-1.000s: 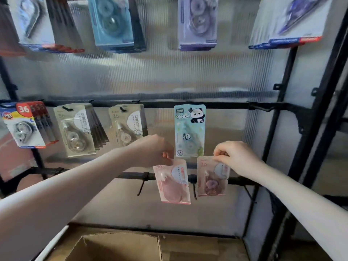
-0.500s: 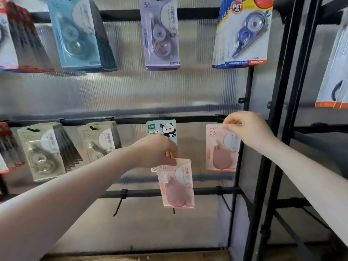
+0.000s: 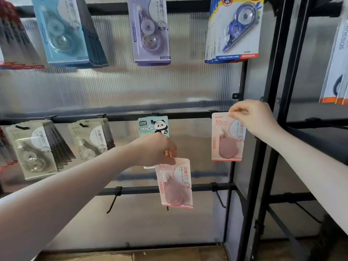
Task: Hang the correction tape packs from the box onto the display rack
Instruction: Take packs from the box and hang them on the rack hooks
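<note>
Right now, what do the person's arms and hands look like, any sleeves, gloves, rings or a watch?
Both arms are bare for the whole length that shows; no sleeve comes into view on either one. The left hand and the right hand wear no gloves. No ring, watch, bracelet or marking is visible on the fingers, wrists or forearms. The nails are too blurred to describe.

The panda pack [image 3: 154,126] reads "PANDA"; the blue-tape pack [image 3: 237,29] reads "CORRECTION TAPE SMOOTH".
</note>
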{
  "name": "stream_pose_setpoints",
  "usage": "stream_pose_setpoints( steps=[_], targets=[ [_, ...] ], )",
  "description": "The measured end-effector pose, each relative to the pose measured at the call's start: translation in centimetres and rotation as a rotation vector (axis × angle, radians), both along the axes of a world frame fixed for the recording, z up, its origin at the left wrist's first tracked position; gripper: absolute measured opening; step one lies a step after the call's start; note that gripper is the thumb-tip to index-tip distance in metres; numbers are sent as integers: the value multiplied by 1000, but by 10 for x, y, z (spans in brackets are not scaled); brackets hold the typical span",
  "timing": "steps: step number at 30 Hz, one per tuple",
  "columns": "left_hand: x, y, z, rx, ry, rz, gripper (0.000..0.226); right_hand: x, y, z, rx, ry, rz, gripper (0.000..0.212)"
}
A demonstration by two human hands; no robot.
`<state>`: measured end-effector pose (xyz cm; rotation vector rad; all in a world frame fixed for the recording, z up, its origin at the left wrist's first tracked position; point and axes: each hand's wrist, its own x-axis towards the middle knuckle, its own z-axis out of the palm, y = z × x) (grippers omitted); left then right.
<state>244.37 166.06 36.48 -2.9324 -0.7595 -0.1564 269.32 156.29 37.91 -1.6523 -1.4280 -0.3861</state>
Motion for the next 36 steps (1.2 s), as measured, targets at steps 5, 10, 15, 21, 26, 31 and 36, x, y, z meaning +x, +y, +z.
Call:
stream_pose_setpoints(
  steps=[5,10,15,21,26,31,36],
  targets=[
    [10,-5,1,7,18,-25,20,7,1,5,-41,-2,42,11],
    [15,-9,-2,28,39,-48,20,8,11,6,-62,4,67,11],
    [16,-5,-7,29,41,-50,20,10,13,8,-81,1,87,11],
    [18,-3,-16,0,58,-47,20,14,12,11,-125,38,123,13],
    [16,0,-19,-4,62,-50,20,15,23,1,-167,61,60,17],
    [10,6,-15,-54,0,-67,18,13,36,-6,-119,30,-34,22],
    [9,4,-4,-57,-112,-96,16,11,39,-9,-112,28,-82,23]
  ],
)
